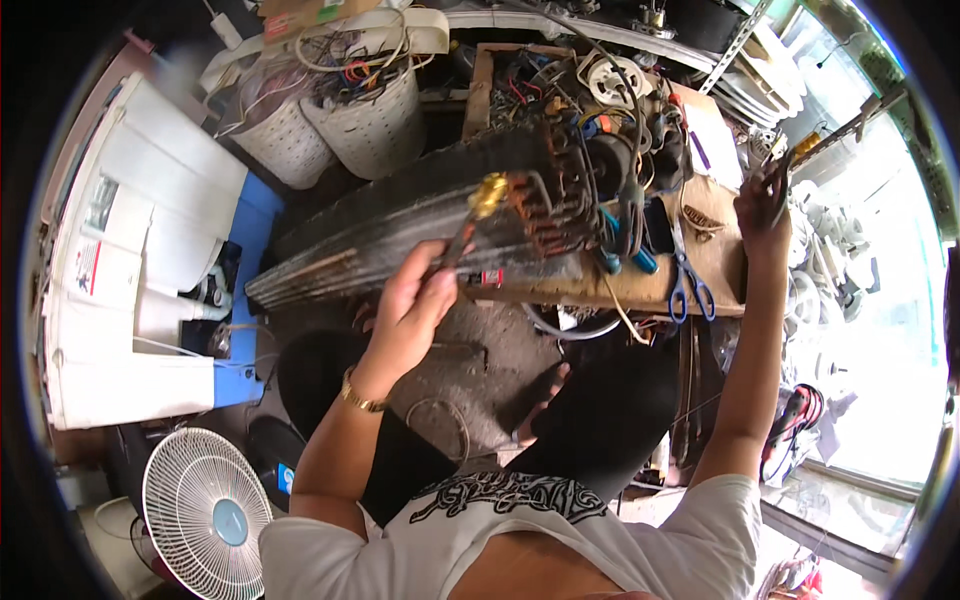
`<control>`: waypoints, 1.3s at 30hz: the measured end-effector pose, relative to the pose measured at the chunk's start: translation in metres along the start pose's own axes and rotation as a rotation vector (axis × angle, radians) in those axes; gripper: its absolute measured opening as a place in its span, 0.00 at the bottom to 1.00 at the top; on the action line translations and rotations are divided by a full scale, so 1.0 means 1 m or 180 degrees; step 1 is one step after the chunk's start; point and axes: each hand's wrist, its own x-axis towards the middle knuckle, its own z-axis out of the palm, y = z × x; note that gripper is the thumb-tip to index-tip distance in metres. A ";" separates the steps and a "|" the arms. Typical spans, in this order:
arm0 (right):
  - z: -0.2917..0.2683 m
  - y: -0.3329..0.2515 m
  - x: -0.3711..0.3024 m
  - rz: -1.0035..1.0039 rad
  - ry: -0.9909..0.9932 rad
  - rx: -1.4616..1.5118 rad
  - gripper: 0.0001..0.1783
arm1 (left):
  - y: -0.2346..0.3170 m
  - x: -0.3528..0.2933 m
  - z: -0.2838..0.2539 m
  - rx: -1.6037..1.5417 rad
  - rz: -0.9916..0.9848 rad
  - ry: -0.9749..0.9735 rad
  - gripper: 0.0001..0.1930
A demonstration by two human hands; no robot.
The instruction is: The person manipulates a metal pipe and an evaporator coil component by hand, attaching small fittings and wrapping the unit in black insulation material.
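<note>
My left hand [415,300], wearing a gold watch, is closed round a thin dark tube [459,246] with a yellow brass fitting [488,196] at its upper end. The fitting appears over a finned coil [340,240], beside the coil's copper return bends [550,225]; whether they touch, I cannot tell. Reaching far to the right, my right hand [765,205] has its fingers curled at several upright tools by the bright window. A yellow-handled tool [806,145] stands just beyond it. What the right fingers grip is too dark to make out.
Blue-handled scissors [690,292] lie on the wooden bench [590,291], near cables and motor parts. Two white perforated baskets [370,125] stand behind the coil. To the left are a white and blue appliance [150,310] and a fan [205,500]. White parts [825,250] crowd the window side.
</note>
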 end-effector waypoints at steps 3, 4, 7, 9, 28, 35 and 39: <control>0.079 0.011 -0.098 0.0725 0.0192 0.0383 0.15 | -0.006 -0.025 0.000 -0.0218 -0.0039 -0.0101 0.17; 0.089 0.010 -0.126 0.1161 -0.0276 0.0698 0.20 | -0.009 -0.031 0.002 -0.0285 -0.0073 -0.0171 0.19; 0.143 0.014 -0.195 0.1924 -0.1215 0.1278 0.46 | -0.009 -0.047 0.010 -0.0362 0.0052 -0.0313 0.14; 0.178 0.021 -0.231 0.2067 -0.1386 0.1414 0.47 | -0.008 -0.057 0.017 -0.0115 0.0146 -0.0323 0.13; 0.180 0.087 -0.257 0.0538 -0.1907 -0.3376 0.37 | -0.040 -0.088 0.042 0.2043 0.0723 -0.0036 0.13; 0.176 0.101 -0.251 0.0210 -0.1653 -0.3517 0.31 | -0.047 -0.081 0.048 0.2307 0.0855 0.0056 0.15; 0.171 0.108 -0.249 -0.0106 -0.1627 -0.3776 0.27 | -0.054 -0.080 0.049 0.2404 0.0967 0.0009 0.16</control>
